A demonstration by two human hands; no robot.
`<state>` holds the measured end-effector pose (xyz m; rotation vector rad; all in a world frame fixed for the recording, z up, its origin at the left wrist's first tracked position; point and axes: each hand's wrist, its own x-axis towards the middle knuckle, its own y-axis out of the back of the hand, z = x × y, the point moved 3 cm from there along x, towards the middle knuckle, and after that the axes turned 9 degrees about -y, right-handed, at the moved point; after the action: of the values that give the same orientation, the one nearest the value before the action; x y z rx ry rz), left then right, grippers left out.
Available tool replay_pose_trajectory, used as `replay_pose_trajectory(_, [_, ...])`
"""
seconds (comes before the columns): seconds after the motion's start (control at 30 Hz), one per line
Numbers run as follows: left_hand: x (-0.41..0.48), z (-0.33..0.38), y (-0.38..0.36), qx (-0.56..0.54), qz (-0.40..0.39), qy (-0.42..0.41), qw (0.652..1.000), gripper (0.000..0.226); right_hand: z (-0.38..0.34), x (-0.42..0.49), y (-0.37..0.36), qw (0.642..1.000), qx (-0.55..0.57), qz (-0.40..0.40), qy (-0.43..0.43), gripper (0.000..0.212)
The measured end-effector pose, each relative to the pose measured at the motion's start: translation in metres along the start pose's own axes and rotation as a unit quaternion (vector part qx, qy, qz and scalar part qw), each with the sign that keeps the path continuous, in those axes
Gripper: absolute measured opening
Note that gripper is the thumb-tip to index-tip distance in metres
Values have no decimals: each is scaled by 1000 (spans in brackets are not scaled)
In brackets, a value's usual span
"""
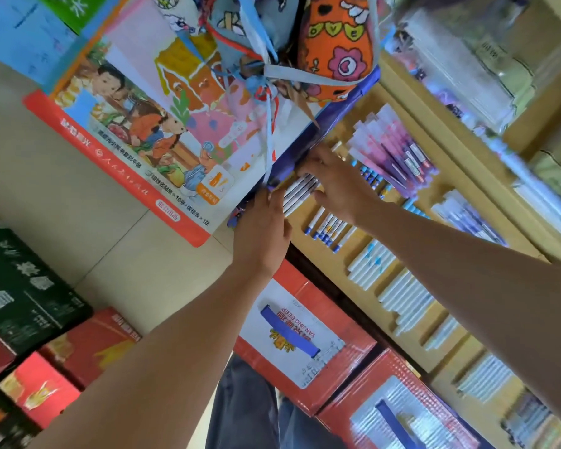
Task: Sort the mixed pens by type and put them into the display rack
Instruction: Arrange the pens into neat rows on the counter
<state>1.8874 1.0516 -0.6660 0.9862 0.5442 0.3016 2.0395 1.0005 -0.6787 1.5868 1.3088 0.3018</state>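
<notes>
Pens with white barrels sit bunched together just above the middle of my view, at the left edge of the wooden display rack. Their long axis runs from about 8 o'clock up toward 2 o'clock. Blur and my own fingers hide the tips, so I cannot tell which end leads.

My right hand reaches in from 4 o'clock and holds this bunch, fingers curled over the top and thumb underneath. My left hand comes up from 7 o'clock with fingers straight and close together. The fingertips touch the lower ends of the white pens and the purple edge beside them.

In the rack, toward 3 o'clock of my hands:
- At 5 o'clock of my right hand, a row of blue-capped pens lies on the same slant.
- A sheaf of pink and purple pens fans out at 2 o'clock of it.
- More white and pale blue pens fill the compartments running down toward 5 o'clock.

A picture poster with a red border hangs at 10 o'clock, and an orange patterned bag hangs at 12 o'clock. Red boxes are stacked at 6 o'clock, below my arms.
</notes>
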Motion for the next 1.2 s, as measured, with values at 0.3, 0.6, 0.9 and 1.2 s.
replay_pose_trajectory(0.3, [26,18,-2,82,-33,11,996,46,14,-10,2,995,89,38,-33,39])
replay_pose_trajectory(0.6, [44,21,-4,151,-80,-11,985,39,23,-14,0,976,184,90,-66,29])
replay_pose_trajectory(0.9, [49,25,-3,286,-106,-88,948,32,32,-21,-5,943,256,128,-169,11])
replay_pose_trajectory(1.2, [40,22,8,86,-105,-58,989,27,19,-25,1,816,425,39,-389,35])
